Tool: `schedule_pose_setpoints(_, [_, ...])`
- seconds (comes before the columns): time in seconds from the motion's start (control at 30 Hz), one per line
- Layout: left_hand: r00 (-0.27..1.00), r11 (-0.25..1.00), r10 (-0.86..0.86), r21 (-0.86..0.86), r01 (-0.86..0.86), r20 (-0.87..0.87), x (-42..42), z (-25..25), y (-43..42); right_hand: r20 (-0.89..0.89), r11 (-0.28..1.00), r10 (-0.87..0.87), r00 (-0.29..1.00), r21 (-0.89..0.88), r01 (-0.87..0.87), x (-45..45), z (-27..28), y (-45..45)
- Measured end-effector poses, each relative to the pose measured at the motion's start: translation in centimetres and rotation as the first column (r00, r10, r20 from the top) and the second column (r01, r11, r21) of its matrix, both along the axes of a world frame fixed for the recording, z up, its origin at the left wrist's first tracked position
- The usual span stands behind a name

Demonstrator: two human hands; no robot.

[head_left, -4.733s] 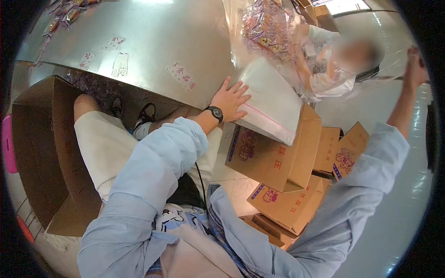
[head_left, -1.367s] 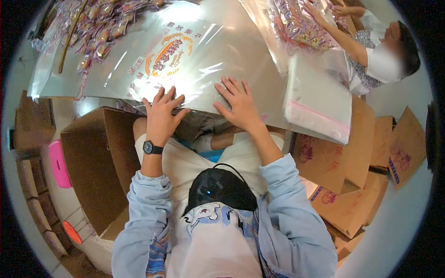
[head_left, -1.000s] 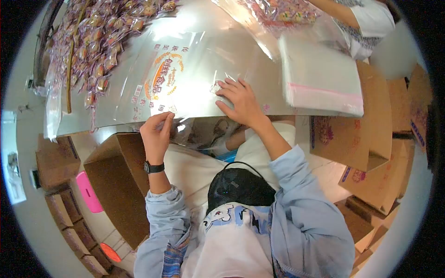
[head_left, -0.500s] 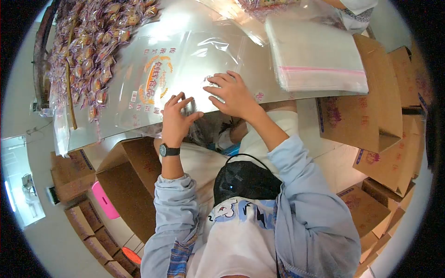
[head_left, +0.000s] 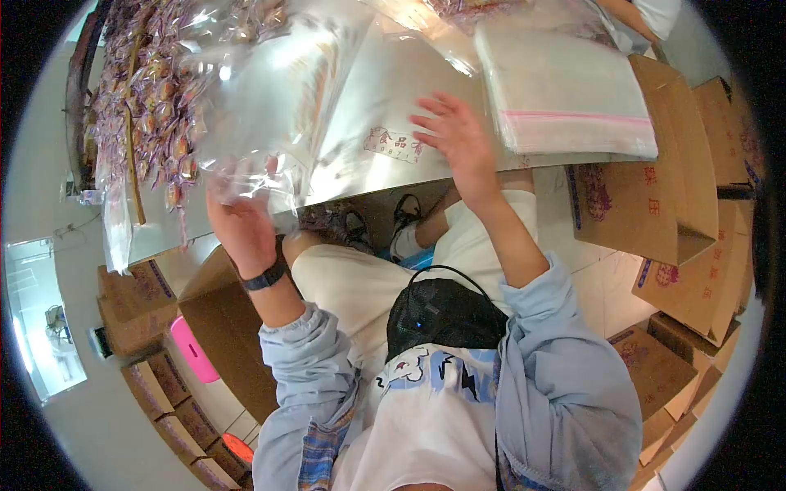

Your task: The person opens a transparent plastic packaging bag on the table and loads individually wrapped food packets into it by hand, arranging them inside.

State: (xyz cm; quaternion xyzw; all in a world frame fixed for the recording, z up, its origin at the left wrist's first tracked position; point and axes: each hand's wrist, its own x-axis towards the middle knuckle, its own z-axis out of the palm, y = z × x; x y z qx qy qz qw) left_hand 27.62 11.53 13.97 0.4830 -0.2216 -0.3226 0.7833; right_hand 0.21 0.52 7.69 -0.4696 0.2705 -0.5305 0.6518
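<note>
My left hand [head_left: 243, 229] is at the table's near edge on the left, its fingers partly hidden behind the clear plastic bag [head_left: 270, 106] it grips. The bag is raised, crumpled at its lower edge and blurred by motion. My right hand [head_left: 458, 143] hovers over the metal table [head_left: 385, 98] with its fingers apart and nothing in them. Just left of it, red printed characters [head_left: 393, 143] show on the tabletop.
A stack of clear bags with a pink strip [head_left: 573, 98] lies at the right. Several small wrapped snacks [head_left: 155, 106] cover the table's left end beside a thin stick [head_left: 131, 123]. Open cartons [head_left: 639, 196] stand at the right, another carton [head_left: 233, 319] at the left. Another person's arm [head_left: 629, 18] shows at top right.
My left hand has moved left and lifted the printed plastic bag off the tabletop. My right hand has moved right, away from where the bag lay.
</note>
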Motion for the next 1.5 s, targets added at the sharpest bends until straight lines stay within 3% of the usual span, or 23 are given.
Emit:
schedule_pose_setpoints(0.03, [0.991, 0.992, -0.044, -0.123, 0.028, -0.126, -0.3, 0.3, -0.3, -0.042, 0.991, 0.115, 0.992, -0.064, -0.117, 0.9, 2.1, 0.0])
schedule_pose_setpoints(0.1, [0.917, 0.926, -0.183, -0.375, 0.040, -0.355, -1.9, 0.6, -1.4, -0.303, 0.817, -0.082, 0.949, -0.566, -0.110, 3.0, 6.8, 1.2])
schedule_pose_setpoints(0.17, [0.879, 0.918, -0.218, -0.396, 0.037, -0.423, -3.2, -1.0, -1.6, -0.305, 0.576, -0.231, 0.924, -0.808, -0.123, 4.5, 10.0, 1.5])
schedule_pose_setpoints(0.23, [0.835, 0.908, -0.247, -0.419, 0.022, -0.492, -4.4, -4.0, -1.6, -0.396, 0.563, -0.142, 0.907, -0.786, -0.255, 6.2, 9.3, 1.6])
schedule_pose_setpoints(0.27, [0.846, 0.931, -0.230, -0.363, 0.047, -0.480, -5.4, -5.7, -1.4, -0.443, 0.552, -0.091, 0.892, -0.768, -0.325, 6.7, 8.2, 1.7])
schedule_pose_setpoints(0.37, [0.896, 0.986, -0.130, -0.152, 0.071, -0.425, -9.1, -9.4, 0.7, -0.639, 0.675, 0.074, 0.766, -0.533, -0.510, 8.0, 3.0, 0.9])
schedule_pose_setpoints(0.4, [0.918, 0.996, -0.077, -0.061, 0.058, -0.388, -10.3, -9.9, 2.0, -0.601, 0.777, 0.170, 0.781, -0.405, -0.481, 8.1, 1.8, 0.6])
schedule_pose_setpoints(0.47, [0.949, 0.995, -0.054, 0.059, 0.076, -0.311, -10.4, -11.7, 4.3, -0.664, 0.817, 0.178, 0.726, -0.311, -0.485, 8.0, 0.1, -0.6])
schedule_pose_setpoints(0.53, [0.947, 0.984, -0.036, 0.154, 0.089, -0.318, -10.1, -11.8, 5.9, -0.806, 0.743, 0.148, 0.573, -0.292, -0.602, 8.2, -1.1, -1.2])
schedule_pose_setpoints(0.6, [0.948, 0.972, 0.027, 0.231, 0.050, -0.318, -9.7, -11.6, 6.7, -0.950, 0.515, -0.024, 0.312, -0.279, -0.811, 8.5, -2.0, -1.7])
schedule_pose_setpoints(0.7, [0.970, 0.962, 0.126, 0.265, -0.068, -0.209, -7.0, -12.3, 8.4, -0.834, 0.389, 0.066, 0.548, -0.484, -0.784, 7.8, -2.4, -1.3])
schedule_pose_setpoints(0.87, [0.900, 0.911, 0.386, 0.240, -0.337, -0.204, -0.2, -13.7, 12.7, -0.946, 0.215, 0.107, 0.305, -0.278, -0.936, 5.5, 0.1, -2.9])
schedule_pose_setpoints(1.03, [0.806, 0.866, 0.499, 0.225, -0.447, -0.318, 1.7, -10.8, 13.5, -0.800, 0.214, -0.123, 0.588, -0.600, -0.771, 2.1, 0.0, -3.4])
schedule_pose_setpoints(1.07, [0.828, 0.845, 0.526, 0.232, -0.482, -0.194, 1.8, -10.7, 13.3, -0.753, 0.207, -0.194, 0.629, -0.658, -0.724, 1.5, 0.0, -3.5])
schedule_pose_setpoints(1.17, [0.856, 0.858, 0.492, 0.259, -0.444, -0.163, 1.8, -8.8, 13.2, -0.597, 0.227, -0.272, 0.755, -0.802, -0.552, -0.2, 0.9, -4.2])
schedule_pose_setpoints(1.27, [0.931, 0.942, 0.307, 0.202, -0.267, -0.198, 2.5, -8.8, 14.3, -0.524, 0.199, -0.351, 0.776, -0.851, -0.485, -1.7, 0.7, -4.6])
schedule_pose_setpoints(1.33, [0.948, 0.973, 0.217, 0.129, -0.191, -0.235, 2.6, -9.0, 14.7, -0.550, 0.179, -0.431, 0.715, -0.829, -0.530, -2.6, 0.6, -5.0])
schedule_pose_setpoints(1.43, [0.964, 0.883, 0.259, 0.389, -0.264, 0.065, 1.4, -9.5, 14.4, -0.588, 0.160, -0.513, 0.625, -0.781, -0.604, -3.6, 0.1, -5.5])
schedule_pose_setpoints(1.47, [0.938, 0.862, 0.292, 0.374, -0.342, 0.184, 0.8, -9.6, 13.8, -0.601, 0.156, -0.533, 0.595, -0.762, -0.629, -3.8, -0.1, -5.6])
schedule_pose_setpoints(1.5, [0.885, 0.852, 0.222, 0.360, -0.381, 0.410, 0.4, -9.6, 13.1, -0.607, 0.187, -0.510, 0.609, -0.770, -0.610, -3.8, -0.2, -5.8])
